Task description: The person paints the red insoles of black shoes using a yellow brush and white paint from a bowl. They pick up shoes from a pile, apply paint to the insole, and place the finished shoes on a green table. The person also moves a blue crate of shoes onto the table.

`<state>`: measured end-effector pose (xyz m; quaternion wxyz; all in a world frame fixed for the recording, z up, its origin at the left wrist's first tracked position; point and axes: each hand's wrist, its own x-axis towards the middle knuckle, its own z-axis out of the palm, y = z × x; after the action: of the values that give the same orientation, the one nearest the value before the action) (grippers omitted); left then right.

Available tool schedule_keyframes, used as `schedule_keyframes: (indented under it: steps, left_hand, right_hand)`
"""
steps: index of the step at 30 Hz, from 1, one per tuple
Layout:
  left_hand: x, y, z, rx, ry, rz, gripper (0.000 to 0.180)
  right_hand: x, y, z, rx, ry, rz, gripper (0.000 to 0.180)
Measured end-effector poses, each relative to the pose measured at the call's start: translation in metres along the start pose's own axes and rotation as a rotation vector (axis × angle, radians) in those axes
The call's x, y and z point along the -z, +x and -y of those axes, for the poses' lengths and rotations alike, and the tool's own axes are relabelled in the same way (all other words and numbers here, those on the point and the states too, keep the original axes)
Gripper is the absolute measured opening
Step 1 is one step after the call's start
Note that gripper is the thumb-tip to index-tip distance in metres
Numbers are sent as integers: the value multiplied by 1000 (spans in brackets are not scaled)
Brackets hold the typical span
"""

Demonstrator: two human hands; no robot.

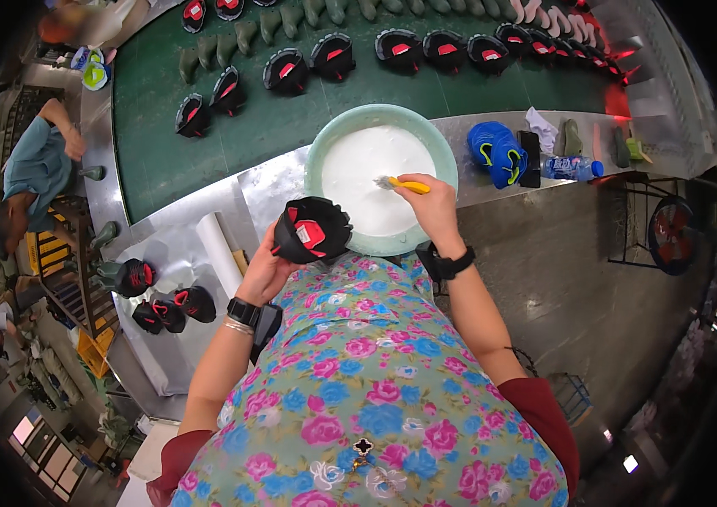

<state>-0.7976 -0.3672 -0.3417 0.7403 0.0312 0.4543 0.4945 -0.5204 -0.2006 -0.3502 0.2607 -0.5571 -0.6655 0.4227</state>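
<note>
My left hand (265,270) is closed on a black shoe upper (295,241) with scalloped edges and red lining, its opening facing up. It is at the near left rim of a pale green basin (318,160). White liquid (380,148) fills much of the basin. In my right hand (436,211) is a small brush with a yellow handle (412,184), gripped between thumb and fingers. The bristles point left over the liquid; whether they touch it I cannot tell.
A green conveyor belt (232,160) carries rows of black-red shoe uppers (285,71) and green shoe lasts (268,25). Right of the basin are a blue shoe (496,154) and a bottle (571,167). Black shoes (195,302) stand left. A co-worker (37,169) is far left; a fan (671,235) stands right.
</note>
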Motion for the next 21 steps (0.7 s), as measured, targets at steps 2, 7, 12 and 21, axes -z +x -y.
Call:
schedule_keyframes:
  steps: [2,7,12,21]
  left_hand:
    - [-2,11,2,18,-31,39,49]
    - [-29,30,-2,47,44,150,52]
    - [-46,42,-11,-30,90,152,55]
    - [-60,57,-30,-287,283,118,55]
  right_hand:
    - [18,-4,43,51,135,46,20]
    - [23,-5,92,163,331,229,18]
    - [30,-4,63,21,135,15,17]
    - [49,-26,109,-210,327,120,23]
